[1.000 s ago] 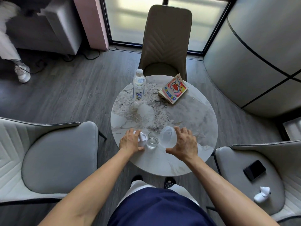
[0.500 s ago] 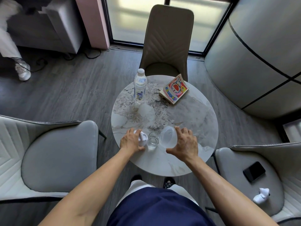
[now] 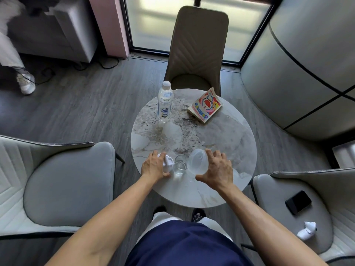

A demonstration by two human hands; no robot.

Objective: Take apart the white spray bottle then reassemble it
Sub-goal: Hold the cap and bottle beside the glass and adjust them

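Observation:
The spray bottle is in two parts on the round marble table [image 3: 221, 143]. My right hand [image 3: 217, 169] grips the translucent white bottle body [image 3: 197, 163], tipped over with its mouth toward a small clear glass [image 3: 180, 165] that holds some water. My left hand [image 3: 154, 166] is closed on the white spray head [image 3: 167, 160], resting on the table just left of the glass; my fingers hide most of it.
A water bottle [image 3: 164, 101] stands at the table's far left and a comic book [image 3: 205, 104] lies at the far right. Grey chairs flank the table; the right one [image 3: 288, 217] carries a black phone [image 3: 298, 202] and a white object [image 3: 307, 230]. A brown chair [image 3: 197, 47] stands behind.
Both hands stay in place with the bottle body tipped over the glass. Only the view has shifted slightly.

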